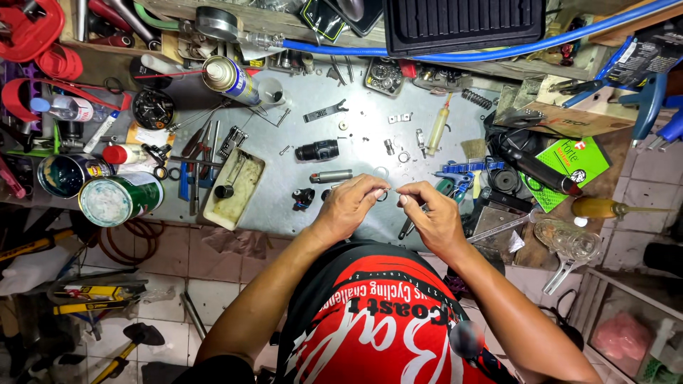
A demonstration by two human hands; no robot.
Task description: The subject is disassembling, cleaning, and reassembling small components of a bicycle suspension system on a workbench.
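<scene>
A small dark ring (383,194) sits pinched between the thumb and forefinger of the left hand (350,206), just above the near edge of the bench; it is too small to tell what kind of part it is. The right hand (435,215) meets it from the other side, its fingertips (404,200) closed together on something thin and pale that cannot be made out. A tool handle (407,229) pokes out below the right hand, the rest of it hidden. Both hands work over a grey metal benchtop (356,142) strewn with small screws and washers too many and too fine to count. Near the hands lie one short black cylinder (317,150) and one grey tube (331,176). Further left stands one shallow cream tray (235,189), two open tins (96,188) and one spray can (228,77) lying on its side. One blue hose (498,51) runs along the back under a black ribbed mat (466,25), cut off by the top edge. Below the bench the floor is tiled (213,284), with yellow-handled tools lying in shadow.
</scene>
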